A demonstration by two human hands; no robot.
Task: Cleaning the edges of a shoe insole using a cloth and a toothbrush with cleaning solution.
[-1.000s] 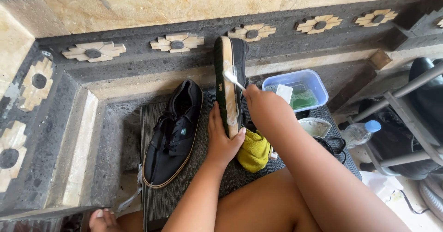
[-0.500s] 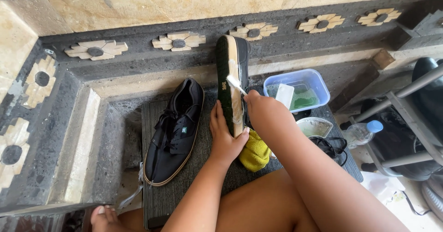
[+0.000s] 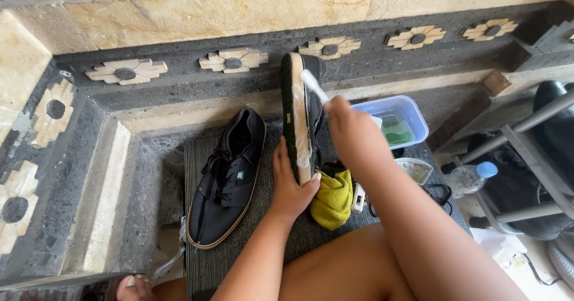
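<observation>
Left hand: the left hand point(image 3: 291, 188) is wrapped round the heel end of a black canvas shoe with a pale rubber sole point(image 3: 301, 118), fingers curled behind it, thumb on the sole edge, propping it up on its heel.
Right hand: the right hand point(image 3: 351, 134) is closed round the handle of a small white brush point(image 3: 314, 85), whose head sits against the upper part of the shoe near the toe.
Held shoe: stands nearly upright on the dark ribbed mat point(image 3: 203, 259), sole edge facing the person, foamy streaks along the rubber.
Second shoe: a matching black lace-up shoe point(image 3: 228, 178) lies flat on the mat just left of the held one, untouched.
Nearby: a yellow-green cloth point(image 3: 332, 200) bunched at the foot of the held shoe; a clear blue-tinted plastic tub with green liquid point(image 3: 397, 121) behind the right hand; a plastic bottle with a blue cap point(image 3: 472, 176) off to the right.
Step in hand: by the look of it, scrubbing around the toe and sole rim.
Next move calls for: a steady prop from the left hand while the brush works down the edge, I'd say.
</observation>
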